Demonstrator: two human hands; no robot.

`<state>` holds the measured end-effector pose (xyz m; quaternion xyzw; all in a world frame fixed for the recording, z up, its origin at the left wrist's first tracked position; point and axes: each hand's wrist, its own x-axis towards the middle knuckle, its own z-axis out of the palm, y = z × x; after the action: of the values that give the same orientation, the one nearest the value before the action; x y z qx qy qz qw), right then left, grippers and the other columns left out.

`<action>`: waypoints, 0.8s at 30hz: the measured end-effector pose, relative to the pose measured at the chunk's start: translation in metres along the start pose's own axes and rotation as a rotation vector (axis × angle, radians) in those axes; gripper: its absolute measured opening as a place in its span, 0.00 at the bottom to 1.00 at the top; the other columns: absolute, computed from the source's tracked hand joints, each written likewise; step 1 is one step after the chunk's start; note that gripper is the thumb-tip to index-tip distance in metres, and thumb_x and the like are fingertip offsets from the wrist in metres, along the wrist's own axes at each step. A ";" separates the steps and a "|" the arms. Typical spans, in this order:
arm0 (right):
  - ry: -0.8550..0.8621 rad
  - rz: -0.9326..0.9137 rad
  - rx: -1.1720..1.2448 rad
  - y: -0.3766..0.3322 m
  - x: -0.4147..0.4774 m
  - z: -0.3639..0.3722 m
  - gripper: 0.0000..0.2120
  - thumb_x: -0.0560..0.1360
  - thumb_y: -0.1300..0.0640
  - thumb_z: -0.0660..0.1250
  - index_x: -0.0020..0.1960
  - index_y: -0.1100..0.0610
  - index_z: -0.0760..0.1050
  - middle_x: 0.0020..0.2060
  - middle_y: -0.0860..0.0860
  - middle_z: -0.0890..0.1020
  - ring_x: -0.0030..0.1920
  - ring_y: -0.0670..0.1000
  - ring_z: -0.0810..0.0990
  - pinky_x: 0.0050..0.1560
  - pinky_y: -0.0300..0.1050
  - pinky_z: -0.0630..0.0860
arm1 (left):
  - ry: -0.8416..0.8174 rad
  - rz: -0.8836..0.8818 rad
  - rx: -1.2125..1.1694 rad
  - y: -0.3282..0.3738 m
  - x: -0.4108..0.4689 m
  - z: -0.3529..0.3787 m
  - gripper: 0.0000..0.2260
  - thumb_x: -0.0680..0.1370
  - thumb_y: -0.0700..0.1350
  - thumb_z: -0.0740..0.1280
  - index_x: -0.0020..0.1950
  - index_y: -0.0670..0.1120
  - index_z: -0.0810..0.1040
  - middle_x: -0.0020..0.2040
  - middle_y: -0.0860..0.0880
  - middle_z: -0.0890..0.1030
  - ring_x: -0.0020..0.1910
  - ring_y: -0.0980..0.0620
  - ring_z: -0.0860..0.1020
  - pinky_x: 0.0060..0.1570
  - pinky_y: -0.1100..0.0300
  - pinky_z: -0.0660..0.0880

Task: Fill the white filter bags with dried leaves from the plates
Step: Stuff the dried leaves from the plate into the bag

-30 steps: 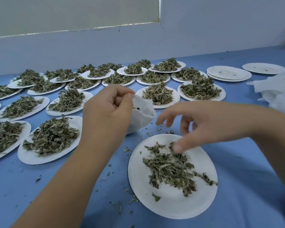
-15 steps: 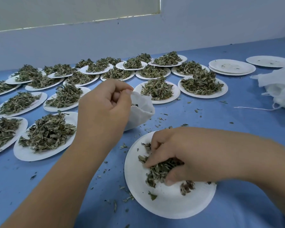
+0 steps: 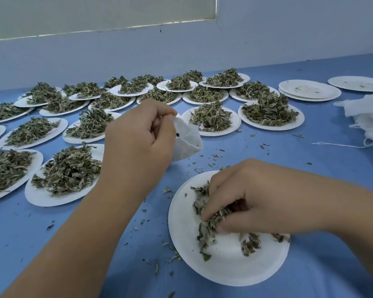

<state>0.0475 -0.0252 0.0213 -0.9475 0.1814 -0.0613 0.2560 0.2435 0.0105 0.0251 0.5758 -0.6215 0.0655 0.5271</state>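
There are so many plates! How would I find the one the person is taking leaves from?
Look at the blue table, at the part nearest the person, away from the crowded rows of heaped plates. The plate lies alone there under the right hand, which grips a bunch of leaves. Unlike its neighbours, it is mostly bare white.

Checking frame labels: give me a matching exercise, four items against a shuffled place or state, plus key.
1. left hand
2. right hand
3. plate stack
4. spare bags

A. heaped at the right edge, string trailing
B. grips leaves on the near plate
C. pinches the bag by its rim
D. back right, nearly bare

Pairs: 1-C, 2-B, 3-D, 4-A.
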 end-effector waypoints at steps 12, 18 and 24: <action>0.141 0.029 0.412 0.016 -0.008 -0.026 0.09 0.69 0.49 0.72 0.49 0.45 0.82 0.39 0.54 0.83 0.39 0.58 0.79 0.42 0.54 0.78 | -0.175 0.064 0.012 0.010 -0.006 0.006 0.07 0.77 0.40 0.64 0.48 0.43 0.82 0.29 0.50 0.72 0.28 0.58 0.68 0.31 0.73 0.62; 0.251 -0.010 0.513 0.019 -0.009 -0.029 0.07 0.71 0.55 0.69 0.49 0.49 0.81 0.35 0.50 0.80 0.35 0.45 0.76 0.37 0.36 0.74 | -0.235 0.072 -0.026 0.014 -0.008 0.007 0.08 0.75 0.43 0.63 0.47 0.43 0.82 0.28 0.49 0.72 0.28 0.59 0.67 0.31 0.72 0.61; 0.315 0.027 0.415 0.020 -0.005 -0.023 0.08 0.71 0.52 0.69 0.50 0.45 0.79 0.42 0.55 0.80 0.41 0.63 0.77 0.42 0.57 0.79 | -0.279 0.065 -0.055 0.015 -0.011 0.010 0.07 0.75 0.42 0.64 0.44 0.43 0.82 0.25 0.47 0.71 0.26 0.56 0.66 0.30 0.72 0.60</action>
<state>0.0318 -0.0499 0.0313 -0.8509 0.2154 -0.2407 0.4144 0.2238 0.0155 0.0204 0.5443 -0.7086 -0.0154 0.4487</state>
